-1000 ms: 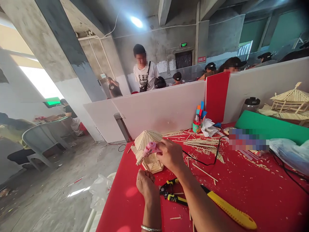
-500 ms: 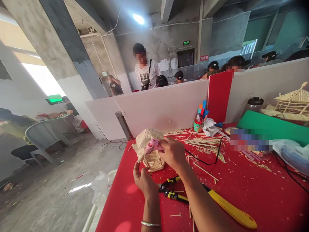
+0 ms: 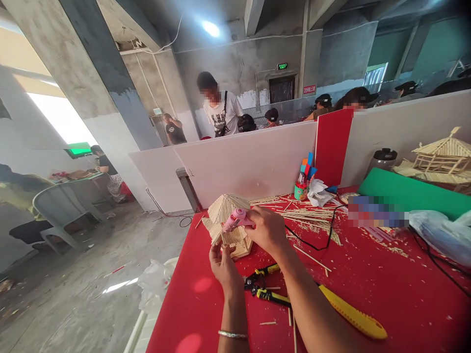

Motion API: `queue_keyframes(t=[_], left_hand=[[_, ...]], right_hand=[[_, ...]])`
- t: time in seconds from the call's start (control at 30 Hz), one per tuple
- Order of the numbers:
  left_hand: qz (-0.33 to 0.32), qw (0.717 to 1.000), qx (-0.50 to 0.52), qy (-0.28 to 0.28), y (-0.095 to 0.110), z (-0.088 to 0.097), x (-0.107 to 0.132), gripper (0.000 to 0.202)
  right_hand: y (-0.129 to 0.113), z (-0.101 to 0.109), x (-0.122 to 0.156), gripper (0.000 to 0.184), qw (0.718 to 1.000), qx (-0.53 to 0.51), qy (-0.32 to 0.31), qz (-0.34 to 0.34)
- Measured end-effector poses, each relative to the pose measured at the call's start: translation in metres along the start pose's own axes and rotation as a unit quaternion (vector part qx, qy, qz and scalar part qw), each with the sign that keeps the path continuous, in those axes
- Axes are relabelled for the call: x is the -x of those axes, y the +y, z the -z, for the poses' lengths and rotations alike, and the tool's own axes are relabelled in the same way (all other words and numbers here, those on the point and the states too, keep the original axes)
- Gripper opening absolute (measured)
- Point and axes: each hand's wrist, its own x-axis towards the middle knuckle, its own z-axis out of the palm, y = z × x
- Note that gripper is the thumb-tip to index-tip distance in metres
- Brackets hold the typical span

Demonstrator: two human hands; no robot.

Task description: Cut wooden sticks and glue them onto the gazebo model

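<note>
My right hand is closed around a pink glue gun, its nozzle pointing down and left at the model. The small stick-built pavilion model stands near the table's far left corner, with a pointed roof and a base of pale wooden sticks. At its lower left, the fingertips of my left hand pinch its edge; whether they also hold a loose stick cannot be made out. The glue gun and my hands cover part of the model's middle.
On the red table lie black-and-yellow wire strippers, a yellow-handled cutter, scattered sticks and a black cable. A green can stands by the white partition. A second stick model is at right.
My left hand has shifted slightly right and up, closer to the model. The glue gun has moved a little right in my right hand. The view has turned slightly.
</note>
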Motion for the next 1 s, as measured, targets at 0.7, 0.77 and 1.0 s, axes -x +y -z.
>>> queue_keyframes(t=[0.7, 0.77, 1.0], left_hand=[[-0.003, 0.999, 0.039, -0.036, -0.002, 0.002, -0.003, 0.031], [-0.004, 0.998, 0.044, -0.036, -0.003, 0.001, -0.002, 0.031], [-0.006, 0.998, 0.054, -0.026, -0.006, 0.001, 0.0, 0.028]], right_hand=[[0.002, -0.013, 0.037, 0.017, 0.993, -0.033, 0.064, -0.098], [0.003, -0.016, 0.039, 0.016, 0.991, -0.034, 0.061, -0.114], [-0.002, -0.021, 0.04, 0.019, 0.991, -0.038, 0.06, -0.113]])
